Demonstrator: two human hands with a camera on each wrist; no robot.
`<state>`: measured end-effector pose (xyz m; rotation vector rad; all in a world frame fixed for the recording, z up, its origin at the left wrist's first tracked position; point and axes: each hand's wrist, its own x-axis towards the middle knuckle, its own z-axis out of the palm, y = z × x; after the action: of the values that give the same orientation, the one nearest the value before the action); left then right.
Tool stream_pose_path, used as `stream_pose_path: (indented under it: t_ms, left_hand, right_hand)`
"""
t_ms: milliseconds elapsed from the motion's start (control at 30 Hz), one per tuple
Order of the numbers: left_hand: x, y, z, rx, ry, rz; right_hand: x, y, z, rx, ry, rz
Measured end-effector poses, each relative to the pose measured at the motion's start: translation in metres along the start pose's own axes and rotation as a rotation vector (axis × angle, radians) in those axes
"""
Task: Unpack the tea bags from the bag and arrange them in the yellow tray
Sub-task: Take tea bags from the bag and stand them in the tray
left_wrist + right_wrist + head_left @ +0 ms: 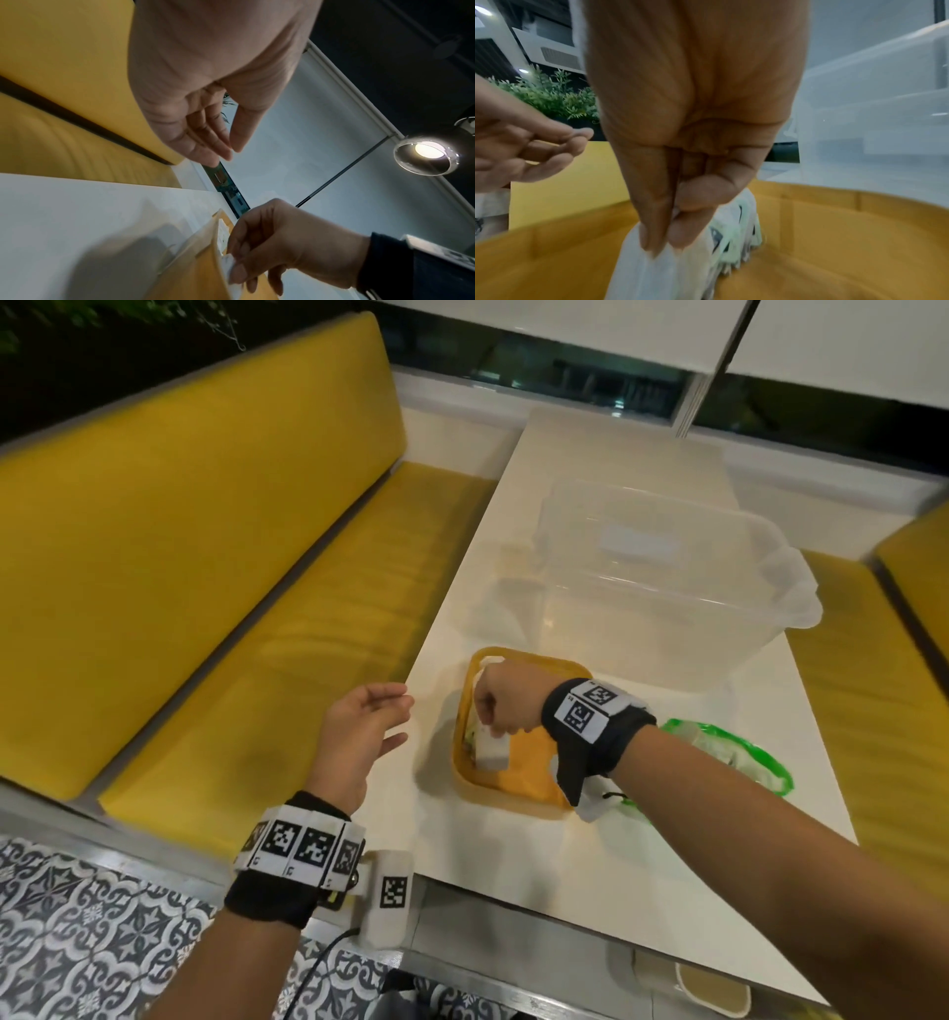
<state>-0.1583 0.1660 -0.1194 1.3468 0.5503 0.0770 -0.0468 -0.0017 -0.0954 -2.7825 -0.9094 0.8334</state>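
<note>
The yellow tray [534, 765] sits on the white table [590, 865] in front of me. My right hand [488, 719] reaches down into it and pinches white tea bags [490, 752] between thumb and fingers. In the right wrist view the right hand [662, 243] holds the tea bags [654, 276] upright, next to a row of tea bags [736, 227] standing in the tray [834, 233]. My left hand [405, 719] hovers just left of the tray, fingers straight, holding nothing. The green plastic bag [744, 752] lies right of the tray, partly behind my right wrist.
A large clear plastic bin [667, 588] stands just beyond the tray. Yellow cushioned benches [205, 557] run along the left and right of the table. The table's near edge is close to my left wrist. A pale cup [711, 988] shows below the table's near edge.
</note>
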Motion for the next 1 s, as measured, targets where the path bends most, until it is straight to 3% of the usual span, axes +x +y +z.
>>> stream_pose_path:
  t_ms: [300,433,733,1000]
  left_hand:
    - [0.002,-0.009,-0.01,0.023,0.018,-0.036]
    - [0.003,-0.009,-0.007,0.026,0.008,-0.045]
    - [0.004,-0.008,-0.009,0.046,0.003,-0.039]
    - [0.005,-0.007,-0.009,0.056,0.007,-0.039]
  right_hand:
    - [0.006,0.005,0.004,0.072,0.075,0.055]
    - [0.007,0.008,0.001,-0.023,0.16,0.064]
    - [0.006,0.001,0.017,-0.189,0.063,0.095]
    - [0.011,-0.006,0.014,-0.062,0.05,0.084]
